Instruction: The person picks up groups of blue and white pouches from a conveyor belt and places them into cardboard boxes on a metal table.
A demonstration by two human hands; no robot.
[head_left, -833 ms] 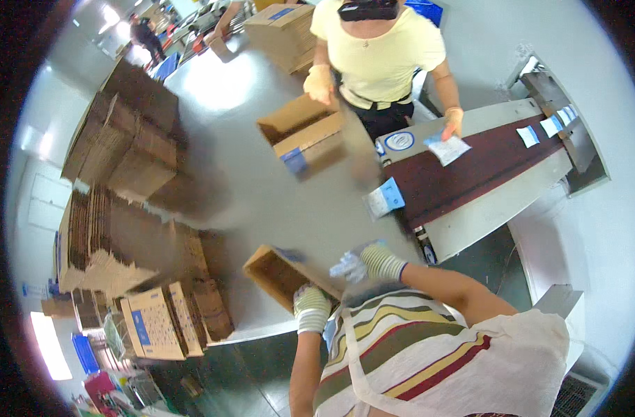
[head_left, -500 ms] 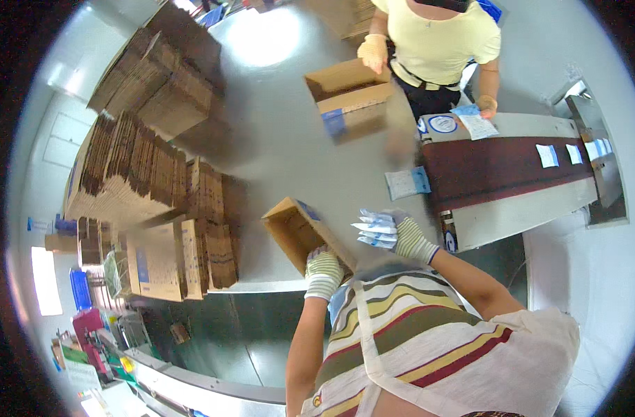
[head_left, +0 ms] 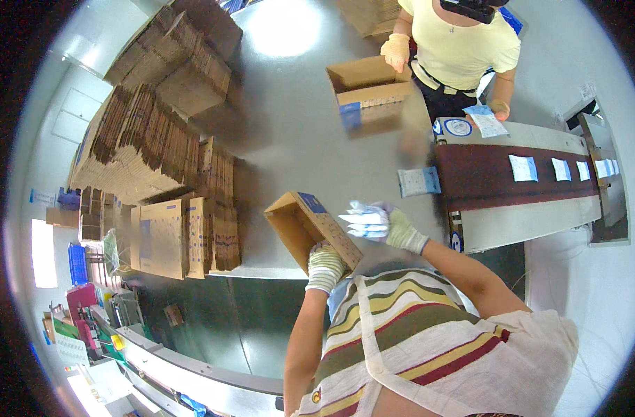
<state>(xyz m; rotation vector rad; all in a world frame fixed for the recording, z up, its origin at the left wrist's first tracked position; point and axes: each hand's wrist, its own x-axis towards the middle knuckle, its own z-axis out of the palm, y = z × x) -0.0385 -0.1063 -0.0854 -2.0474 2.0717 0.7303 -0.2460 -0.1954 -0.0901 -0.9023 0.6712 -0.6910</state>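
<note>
My left hand, in a striped knit glove, grips the near edge of a small open cardboard box at the steel table's front edge. My right hand, also gloved, holds a stack of white and blue packets just right of the box. One more packet lies on the table beside the dark conveyor belt.
Flattened cardboard boxes are piled on the left of the steel table. A person in a yellow shirt stands across, touching another open box. Several packets ride the belt.
The view has swung, so the table now sits higher in frame. My right hand still carries the packets near the box; the other person's box has shifted toward the far edge.
</note>
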